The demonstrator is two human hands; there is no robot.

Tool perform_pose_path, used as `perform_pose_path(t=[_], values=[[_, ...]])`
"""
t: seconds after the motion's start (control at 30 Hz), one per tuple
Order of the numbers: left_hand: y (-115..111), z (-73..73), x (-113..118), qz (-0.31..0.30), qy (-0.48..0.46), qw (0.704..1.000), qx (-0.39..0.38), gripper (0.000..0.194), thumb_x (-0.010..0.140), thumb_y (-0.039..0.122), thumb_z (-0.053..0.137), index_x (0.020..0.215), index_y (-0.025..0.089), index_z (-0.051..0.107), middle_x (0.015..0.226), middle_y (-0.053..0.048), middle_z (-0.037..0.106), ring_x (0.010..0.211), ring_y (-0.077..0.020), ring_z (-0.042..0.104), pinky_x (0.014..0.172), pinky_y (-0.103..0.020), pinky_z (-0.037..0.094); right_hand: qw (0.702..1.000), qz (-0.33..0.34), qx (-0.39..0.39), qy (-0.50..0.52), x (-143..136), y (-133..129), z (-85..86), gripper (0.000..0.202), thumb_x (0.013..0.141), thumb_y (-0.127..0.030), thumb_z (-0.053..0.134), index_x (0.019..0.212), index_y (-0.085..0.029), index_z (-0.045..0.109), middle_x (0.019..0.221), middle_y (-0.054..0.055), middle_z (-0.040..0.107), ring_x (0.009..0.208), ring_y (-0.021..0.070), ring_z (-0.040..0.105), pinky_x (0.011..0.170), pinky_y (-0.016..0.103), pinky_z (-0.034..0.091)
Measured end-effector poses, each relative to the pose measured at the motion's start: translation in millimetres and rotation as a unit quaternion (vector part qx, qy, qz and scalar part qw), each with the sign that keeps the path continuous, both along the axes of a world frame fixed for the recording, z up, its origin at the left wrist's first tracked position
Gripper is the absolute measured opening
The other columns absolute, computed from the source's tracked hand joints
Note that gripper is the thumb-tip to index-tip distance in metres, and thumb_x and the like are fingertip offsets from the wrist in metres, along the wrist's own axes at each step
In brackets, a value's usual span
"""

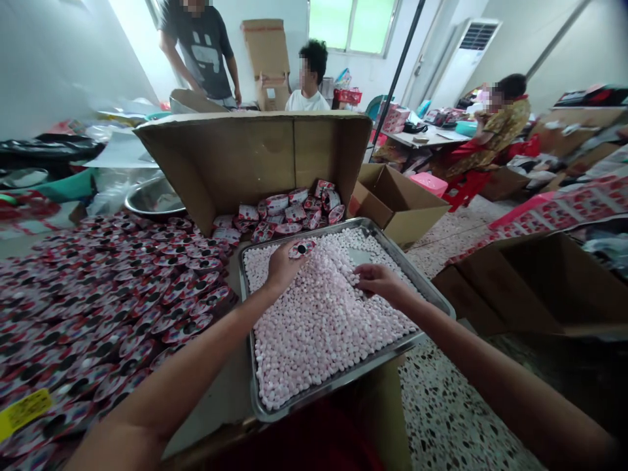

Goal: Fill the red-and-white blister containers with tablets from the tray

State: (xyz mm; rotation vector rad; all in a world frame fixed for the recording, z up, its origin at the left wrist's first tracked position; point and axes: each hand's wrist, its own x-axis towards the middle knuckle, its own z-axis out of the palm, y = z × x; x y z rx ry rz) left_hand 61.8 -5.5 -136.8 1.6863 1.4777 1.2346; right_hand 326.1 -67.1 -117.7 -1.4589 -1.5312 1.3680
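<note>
A metal tray [432, 293] lies in front of me, heaped with small pale-pink tablets [309, 333] that look like candies. Over the tray's far left part, my left hand [282, 269] grips a small printed pack [301, 249] with a dark round opening on top. My right hand [380, 281] is among the tablets on the right side of the tray, fingers curled together. Whatever those fingertips hold is hidden. Beside the right hand, a patch of tray bottom shows through the tablets.
Rows of similar packs [112, 314] cover the table at left. A cardboard box on its side [255, 147] holds more packs [294, 212] behind the tray. An open carton [407, 203] stands to its right, a steel bowl [154, 196] to its left. Several people are farther back.
</note>
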Motion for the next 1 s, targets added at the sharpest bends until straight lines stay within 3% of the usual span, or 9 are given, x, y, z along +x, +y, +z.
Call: perform_pose_path(t=[0.17, 0.27, 0.5, 0.67, 0.77, 0.87, 0.93, 1.0], values=[[-3.0, 9.9, -7.5, -0.059, 0.042, 0.997, -0.032, 0.045, 0.068, 0.022, 0.079, 0.113, 0.021, 0.072, 0.106, -0.005, 0.075, 0.096, -0.0256, 0.069, 0.089, -0.034, 0.052, 0.995, 0.077, -0.067, -0.005, -9.2, 11.2, 45.8, 0.041, 0.054, -0.03, 0.077, 0.09, -0.014, 0.065, 0.055, -0.007, 0.056, 0.045, 0.0061, 0.046, 0.042, 0.019, 0.039], [-13.6, 8.0, -4.7, -0.087, 0.067, 0.993, -0.053, 0.043, 0.068, 0.022, 0.078, 0.112, 0.022, 0.073, 0.104, -0.004, 0.076, 0.092, -0.0252, 0.069, 0.086, -0.033, 0.053, 0.987, 0.11, -0.1, -0.068, -17.8, 22.8, 64.3, 0.038, 0.053, -0.025, 0.077, 0.088, -0.015, 0.068, 0.054, -0.007, 0.059, 0.045, 0.0062, 0.048, 0.043, 0.019, 0.04], [-27.9, -0.3, -9.0, -0.102, 0.126, 0.986, -0.024, 0.045, 0.069, 0.024, 0.078, 0.113, 0.022, 0.073, 0.114, -0.008, 0.073, 0.105, -0.0293, 0.067, 0.094, -0.036, 0.05, 0.945, 0.191, -0.166, -0.206, -38.9, 57.4, 109.9, 0.031, 0.048, -0.022, 0.081, 0.077, -0.015, 0.072, 0.054, -0.004, 0.064, 0.046, 0.0084, 0.053, 0.042, 0.019, 0.039], [-28.9, -1.6, -10.6, -0.114, 0.096, 0.989, -0.025, 0.043, 0.07, 0.025, 0.078, 0.113, 0.022, 0.073, 0.114, -0.008, 0.073, 0.103, -0.0287, 0.068, 0.091, -0.037, 0.051, 0.909, 0.259, -0.184, -0.27, -60.0, 71.8, 142.1, 0.028, 0.051, -0.026, 0.08, 0.077, -0.016, 0.076, 0.059, -0.002, 0.068, 0.051, 0.0097, 0.056, 0.047, 0.02, 0.044], [-29.4, -1.6, -12.6, -0.124, 0.067, 0.99, -0.031, 0.045, 0.07, 0.026, 0.079, 0.114, 0.022, 0.073, 0.114, -0.008, 0.073, 0.102, -0.0281, 0.068, 0.09, -0.036, 0.051, 0.902, 0.27, -0.184, -0.283, -56.4, 70.6, 155.0, 0.028, 0.052, -0.028, 0.079, 0.078, -0.016, 0.077, 0.061, -0.001, 0.068, 0.052, 0.0113, 0.057, 0.049, 0.022, 0.045], [-30.2, -6.1, -13.4, -0.115, 0.038, 0.992, -0.046, 0.044, 0.07, 0.03, 0.079, 0.113, 0.021, 0.072, 0.11, -0.008, 0.074, 0.1, -0.0278, 0.068, 0.089, -0.036, 0.051, 0.914, 0.255, -0.137, -0.285, -29.8, 53.2, 148.4, 0.029, 0.059, -0.028, 0.076, 0.086, -0.017, 0.078, 0.064, 0.001, 0.069, 0.052, 0.0125, 0.057, 0.05, 0.023, 0.043], [-32.1, -13.8, -9.2, -0.093, 0.002, 0.994, -0.052, 0.043, 0.073, 0.032, 0.078, 0.113, 0.02, 0.071, 0.11, -0.008, 0.073, 0.101, -0.0272, 0.067, 0.09, -0.036, 0.051, 0.913, 0.201, -0.068, -0.347, -6.1, 30.2, 125.7, 0.026, 0.065, -0.025, 0.073, 0.089, -0.017, 0.077, 0.063, 0.001, 0.069, 0.054, 0.0138, 0.058, 0.051, 0.024, 0.04], [-35.5, -24.9, 2.3, -0.048, -0.045, 0.997, -0.041, 0.043, 0.076, 0.032, 0.076, 0.116, 0.019, 0.069, 0.112, -0.01, 0.071, 0.103, -0.0262, 0.066, 0.094, -0.037, 0.05, 0.873, 0.123, 0.015, -0.472, 11.2, 1.1, 89.9, 0.021, 0.07, -0.02, 0.068, 0.089, -0.019, 0.076, 0.064, 0.002, 0.069, 0.06, 0.0165, 0.061, 0.054, 0.025, 0.039]])
